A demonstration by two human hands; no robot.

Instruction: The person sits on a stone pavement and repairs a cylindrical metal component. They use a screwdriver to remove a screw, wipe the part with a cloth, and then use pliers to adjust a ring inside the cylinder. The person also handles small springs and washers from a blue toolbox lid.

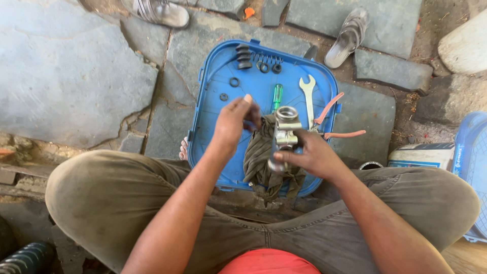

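My right hand (313,153) grips a silver metal cylinder part (284,131) with a round bore at its top, held upright over a blue plastic tray (218,86). My left hand (234,122) is raised just left of the part, fingers curled around a small dark piece that I cannot make out. A dirty olive rag (259,161) hangs beneath both hands. On the tray lie a silver open-end wrench (308,94), a green-handled screwdriver (277,96), orange-handled pliers (332,119), a coil spring (268,58), black rubber pieces (244,56) and small rings (234,81).
I sit cross-legged in olive trousers on a stone-slab floor (66,76). Two sandals (161,12) (349,36) lie beyond the tray. A box (423,155) and a blue crate (472,157) stand at the right; a black ribbed hose (25,258) shows at the lower left.
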